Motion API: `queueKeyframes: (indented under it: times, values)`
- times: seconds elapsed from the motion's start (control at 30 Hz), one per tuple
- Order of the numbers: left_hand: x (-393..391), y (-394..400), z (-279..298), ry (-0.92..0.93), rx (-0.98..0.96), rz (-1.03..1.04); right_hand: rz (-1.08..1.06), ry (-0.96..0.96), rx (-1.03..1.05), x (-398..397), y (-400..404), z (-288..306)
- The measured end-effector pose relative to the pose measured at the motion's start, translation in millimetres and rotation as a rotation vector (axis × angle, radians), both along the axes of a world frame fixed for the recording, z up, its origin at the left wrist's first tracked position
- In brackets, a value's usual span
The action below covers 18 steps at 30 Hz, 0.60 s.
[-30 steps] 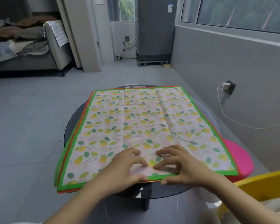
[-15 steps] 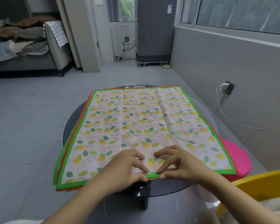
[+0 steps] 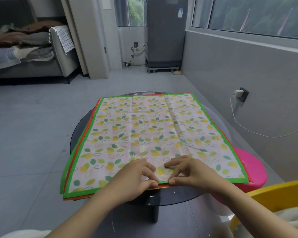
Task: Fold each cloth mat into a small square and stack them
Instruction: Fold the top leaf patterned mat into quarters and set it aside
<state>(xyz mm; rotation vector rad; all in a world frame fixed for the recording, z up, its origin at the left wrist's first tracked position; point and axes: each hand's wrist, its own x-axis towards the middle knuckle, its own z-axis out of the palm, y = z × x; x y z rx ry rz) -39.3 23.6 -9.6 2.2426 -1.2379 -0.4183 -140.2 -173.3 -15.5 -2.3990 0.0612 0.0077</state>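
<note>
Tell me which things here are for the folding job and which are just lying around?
For the job:
top mat
mats underneath
left hand and right hand, both pinching the top mat's near edge
table

Just lying around:
pink stool
charger
sofa
fridge

Top cloth mat [image 3: 153,134]: pale pink, green and yellow leaf print, green border. Mats beneath: orange edges [image 3: 79,146]. Table [image 3: 175,194] dark grey glass. Stool [image 3: 251,170], lower right: pink.
</note>
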Motion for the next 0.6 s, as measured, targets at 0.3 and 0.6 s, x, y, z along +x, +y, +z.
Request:
queueKeyframes:
  times: [0.3,0.6]
  values:
    - [-1,-5,27,-0.133,0.081,0.144,-0.235,-0.176,-0.359,-4,20,15]
    - [-9,-6,96,-0.417,0.036,0.237,-0.299,-0.532,-0.579,-9,22,71]
